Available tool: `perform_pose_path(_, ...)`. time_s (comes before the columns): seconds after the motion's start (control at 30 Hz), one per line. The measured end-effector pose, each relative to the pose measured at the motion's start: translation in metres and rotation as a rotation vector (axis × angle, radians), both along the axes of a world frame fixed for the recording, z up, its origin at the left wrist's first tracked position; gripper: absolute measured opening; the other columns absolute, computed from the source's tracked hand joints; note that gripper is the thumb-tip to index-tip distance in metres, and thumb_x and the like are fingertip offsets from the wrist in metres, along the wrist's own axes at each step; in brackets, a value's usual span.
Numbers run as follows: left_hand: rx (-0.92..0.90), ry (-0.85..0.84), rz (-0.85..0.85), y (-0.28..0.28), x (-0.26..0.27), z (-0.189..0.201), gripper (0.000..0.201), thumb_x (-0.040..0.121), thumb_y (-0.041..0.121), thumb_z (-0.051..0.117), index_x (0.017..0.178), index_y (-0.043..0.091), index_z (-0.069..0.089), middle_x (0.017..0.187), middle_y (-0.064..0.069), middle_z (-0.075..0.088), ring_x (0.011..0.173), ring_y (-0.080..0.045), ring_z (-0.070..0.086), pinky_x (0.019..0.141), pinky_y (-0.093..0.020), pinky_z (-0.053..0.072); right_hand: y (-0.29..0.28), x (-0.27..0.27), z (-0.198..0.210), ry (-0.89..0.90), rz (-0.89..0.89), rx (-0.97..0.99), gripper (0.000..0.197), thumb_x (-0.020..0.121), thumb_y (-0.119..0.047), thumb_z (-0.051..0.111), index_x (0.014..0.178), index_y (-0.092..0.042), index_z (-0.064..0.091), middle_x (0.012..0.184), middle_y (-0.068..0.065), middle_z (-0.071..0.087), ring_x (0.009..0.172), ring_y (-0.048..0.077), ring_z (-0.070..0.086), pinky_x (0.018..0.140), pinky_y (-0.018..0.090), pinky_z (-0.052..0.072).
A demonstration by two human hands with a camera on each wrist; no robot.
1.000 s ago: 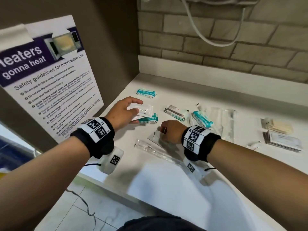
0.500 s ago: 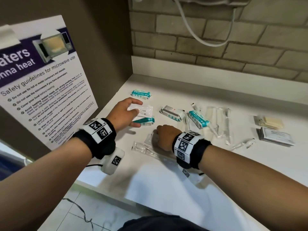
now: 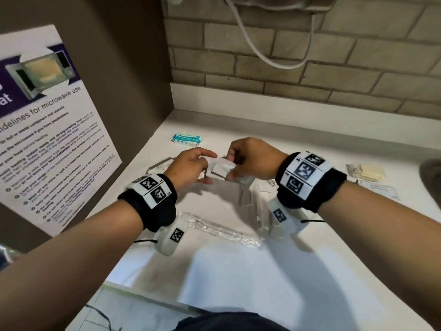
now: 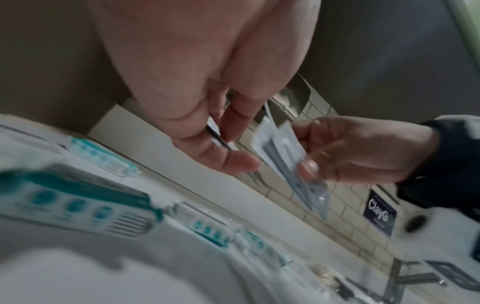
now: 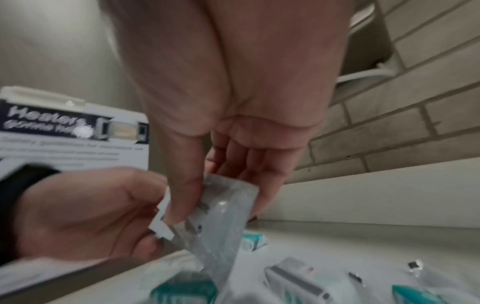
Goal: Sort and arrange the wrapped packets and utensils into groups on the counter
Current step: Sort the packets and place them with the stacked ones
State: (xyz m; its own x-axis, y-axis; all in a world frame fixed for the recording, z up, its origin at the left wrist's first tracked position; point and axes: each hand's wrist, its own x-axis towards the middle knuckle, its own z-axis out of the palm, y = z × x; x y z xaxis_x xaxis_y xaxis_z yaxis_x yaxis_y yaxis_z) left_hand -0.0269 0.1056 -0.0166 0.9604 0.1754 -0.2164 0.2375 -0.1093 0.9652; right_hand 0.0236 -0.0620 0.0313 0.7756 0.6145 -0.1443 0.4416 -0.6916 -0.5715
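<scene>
My right hand (image 3: 235, 169) is raised above the white counter (image 3: 238, 271) and pinches a clear wrapped packet (image 5: 226, 207) between thumb and fingers. My left hand (image 3: 210, 167) meets it from the left. Its thumb and fingers pinch a thin white packet (image 3: 220, 168) edge to edge with the clear one. A teal packet (image 3: 188, 139) lies near the back wall. More teal packets (image 4: 78, 203) lie under my hands. A long clear utensil wrap (image 3: 222, 231) lies on the counter below my wrists.
A microwave safety poster (image 3: 47, 139) hangs on the brown side panel at left. Beige packets (image 3: 372, 172) and white cards (image 3: 379, 189) lie at right, beside a dark sink edge (image 3: 433, 177). A white cable (image 3: 262, 56) hangs on the brick wall.
Both hands rose off the counter and came together. The right hand lifted the clear packet; the left lifted the white packet it was resting on. The head view moved closer.
</scene>
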Motion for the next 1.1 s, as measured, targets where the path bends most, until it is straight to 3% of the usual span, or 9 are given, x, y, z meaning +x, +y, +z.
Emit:
perform_pose_path(0.13, -0.229, 0.028, -0.027, -0.024, 0.011, 0.007, 0.028, 0.102, 0.019, 0.04, 0.096, 0.008, 0.065, 0.093, -0.017, 0.067, 0.076, -0.024, 0.063, 0.049, -0.027, 0.055, -0.011, 0.014, 0.004, -0.02, -0.073, 0.014, 0.027, 0.067, -0.013, 0.084, 0.082, -0.016, 0.062, 0.068, -0.006, 0.061, 0.058, 0.007, 0.052, 0.056, 0.02, 0.042)
perform_pose_path(0.23, -0.264, 0.038, -0.153, -0.037, 0.021, 0.006, 0.044, 0.098, 0.048, 0.043, 0.098, 0.013, 0.069, 0.09, -0.008, 0.07, 0.076, -0.016, 0.067, 0.058, -0.031, 0.056, -0.02, 0.02, 0.002, -0.074, -0.103, -0.006, 0.029, 0.065, -0.019, 0.087, 0.082, -0.015, 0.063, 0.074, -0.003, 0.063, 0.062, 0.01, 0.054, 0.061, 0.024, 0.045)
perform_pose_path(0.3, -0.205, 0.003, -0.207, -0.045, 0.027, 0.004, 0.027, 0.096, 0.04, 0.053, 0.099, 0.018, 0.068, 0.092, 0.004, 0.068, 0.084, -0.008, 0.065, 0.059, -0.03, 0.057, -0.025, 0.023, -0.001, -0.119, -0.114, -0.007, 0.031, 0.066, -0.025, 0.087, 0.082, -0.015, 0.062, 0.076, -0.003, 0.062, 0.065, 0.012, 0.054, 0.059, 0.022, 0.043)
perform_pose_path(0.37, -0.15, -0.022, -0.184, -0.051, 0.032, 0.001, 0.01, 0.096, 0.02, 0.059, 0.102, 0.014, 0.064, 0.089, 0.001, 0.065, 0.08, -0.011, 0.063, 0.054, -0.025, 0.056, -0.03, 0.025, -0.005, -0.171, -0.112, 0.0, 0.035, 0.067, -0.032, 0.085, 0.091, -0.013, 0.066, 0.085, -0.001, 0.062, 0.071, 0.015, 0.054, 0.057, 0.018, 0.039)
perform_pose_path(0.53, -0.083, -0.047, -0.109, -0.052, 0.041, -0.005, 0.018, 0.095, 0.009, 0.058, 0.113, 0.012, 0.059, 0.095, -0.006, 0.063, 0.068, -0.01, 0.067, 0.058, -0.029, 0.06, -0.053, 0.028, -0.019, -0.183, -0.154, 0.003, 0.056, 0.07, -0.038, 0.082, 0.115, -0.015, 0.058, 0.103, 0.001, 0.057, 0.082, 0.016, 0.053, 0.07, 0.025, 0.041)
perform_pose_path(0.63, -0.089, -0.073, -0.046, -0.048, 0.046, -0.005, 0.028, 0.095, 0.01, 0.058, 0.12, 0.021, 0.055, 0.107, -0.008, 0.055, 0.084, -0.019, 0.067, 0.059, -0.03, 0.06, -0.069, 0.03, -0.03, -0.139, -0.174, -0.078, 0.03, 0.079, -0.031, 0.072, 0.1, -0.013, 0.06, 0.101, 0.003, 0.064, 0.081, 0.019, 0.058, 0.072, 0.029, 0.049)
perform_pose_path(0.73, -0.064, -0.082, -0.008, -0.047, 0.05, 0.001, 0.026, 0.096, 0.011, 0.057, 0.121, 0.02, 0.057, 0.096, -0.004, 0.05, 0.057, -0.004, 0.062, 0.074, -0.042, 0.06, -0.073, 0.026, -0.044, -0.146, -0.054, -0.296, 0.019, 0.085, -0.024, 0.06, 0.097, -0.011, 0.066, 0.102, 0.006, 0.065, 0.096, 0.024, 0.062, 0.081, 0.035, 0.052)
perform_pose_path(0.83, -0.067, -0.057, -0.01, -0.051, 0.052, 0.004, 0.022, 0.097, 0.013, 0.057, 0.118, 0.013, 0.06, 0.076, 0.002, 0.044, 0.038, -0.003, 0.053, 0.087, -0.055, 0.052, -0.07, 0.022, -0.059, -0.233, 0.079, -0.472, 0.026, 0.084, -0.028, 0.062, 0.109, -0.021, 0.067, 0.105, 0.001, 0.054, 0.105, 0.023, 0.055, 0.076, 0.029, 0.045)
perform_pose_path(1.1, -0.021, -0.024, -0.023, -0.055, 0.048, -0.002, 0.014, 0.094, 0.015, 0.061, 0.108, 0.017, 0.063, 0.094, -0.008, 0.066, 0.088, -0.034, 0.07, 0.079, -0.051, 0.057, -0.061, 0.036, -0.08, -0.309, 0.03, -0.516, 0.027, 0.084, -0.029, 0.061, 0.106, -0.014, 0.066, 0.102, 0.003, 0.057, 0.094, 0.023, 0.058, 0.075, 0.034, 0.053)
